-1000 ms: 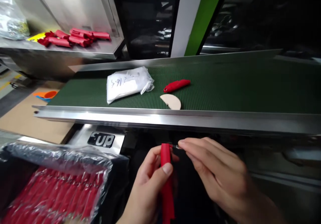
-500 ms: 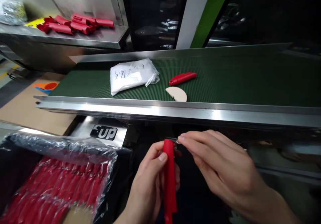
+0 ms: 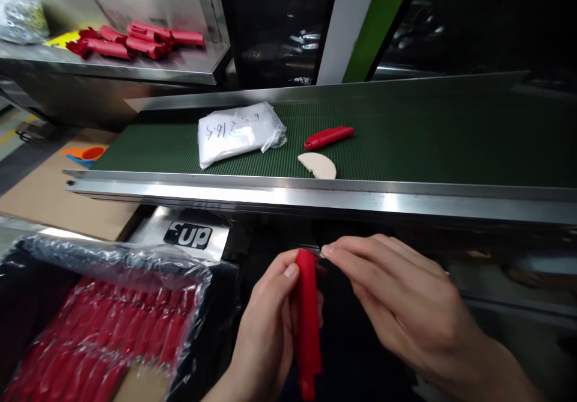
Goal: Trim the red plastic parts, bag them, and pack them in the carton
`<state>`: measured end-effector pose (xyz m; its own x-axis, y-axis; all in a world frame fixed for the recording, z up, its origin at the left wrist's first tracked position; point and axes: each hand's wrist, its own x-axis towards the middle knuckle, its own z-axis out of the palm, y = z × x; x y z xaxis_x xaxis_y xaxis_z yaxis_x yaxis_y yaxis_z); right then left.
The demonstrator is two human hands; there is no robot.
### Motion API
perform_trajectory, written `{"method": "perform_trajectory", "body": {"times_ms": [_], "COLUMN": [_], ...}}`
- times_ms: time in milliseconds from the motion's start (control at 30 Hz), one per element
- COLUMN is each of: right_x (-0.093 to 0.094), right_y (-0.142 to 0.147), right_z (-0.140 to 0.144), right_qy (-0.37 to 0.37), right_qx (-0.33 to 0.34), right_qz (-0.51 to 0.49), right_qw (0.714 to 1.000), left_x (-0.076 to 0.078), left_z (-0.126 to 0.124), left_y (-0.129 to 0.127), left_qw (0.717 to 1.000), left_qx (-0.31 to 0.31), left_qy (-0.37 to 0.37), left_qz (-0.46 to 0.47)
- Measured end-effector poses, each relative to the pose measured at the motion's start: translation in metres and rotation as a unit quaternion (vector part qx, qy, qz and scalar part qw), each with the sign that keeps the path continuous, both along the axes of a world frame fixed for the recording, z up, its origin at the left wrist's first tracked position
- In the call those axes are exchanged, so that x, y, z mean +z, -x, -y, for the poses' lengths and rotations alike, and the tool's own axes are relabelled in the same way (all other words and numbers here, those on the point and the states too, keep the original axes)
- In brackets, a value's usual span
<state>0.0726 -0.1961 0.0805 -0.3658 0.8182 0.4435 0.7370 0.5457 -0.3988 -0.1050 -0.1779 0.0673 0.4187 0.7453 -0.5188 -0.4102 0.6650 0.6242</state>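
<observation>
My left hand [image 3: 270,321] is wrapped round a long red plastic handle [image 3: 307,324], held upright below the belt's near rail, with the thumb near its top end. Just right of that end is my right hand [image 3: 401,294], thumb and fingertips pinched together. A thin, shiny sliver shows between the fingertips and the handle's top; what it is I cannot make out. On the green conveyor belt [image 3: 406,143] ahead lie another red handle [image 3: 329,138] and a cream half-round piece [image 3: 318,165].
A white plastic packet with handwriting [image 3: 241,133] lies on the belt. Its metal rail [image 3: 270,196] runs in front of me. At lower left, a lined box [image 3: 198,330] holds rows of bagged red handles [image 3: 117,324]. More red parts [image 3: 139,41] lie on the metal shelf [image 3: 180,70].
Both hands stay almost in place. The red handle has shifted very slightly to the right, and the view has tilted a little.
</observation>
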Motion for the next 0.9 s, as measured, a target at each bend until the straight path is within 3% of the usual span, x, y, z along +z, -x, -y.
{"method": "perform_trajectory", "body": {"times_ms": [200,600,900], "right_x": [0.0,0.013,0.011], "right_y": [0.0,0.011,0.009], "right_z": [0.007,0.023,0.035], "right_qy": [-0.005,0.017,0.042], "right_qx": [0.007,0.038,0.06], "right_qz": [0.017,0.036,0.052], "right_qw": [1.0,0.998,0.996], "left_x": [0.001,0.006,0.005], "left_z": [0.0,-0.018,-0.031], "left_y": [0.0,-0.001,-0.003], "left_qw": [1.0,0.998,0.998], "left_qx": [-0.002,0.03,0.046], "left_qy": [0.008,-0.05,-0.026], "left_qz": [0.008,0.019,0.046]}}
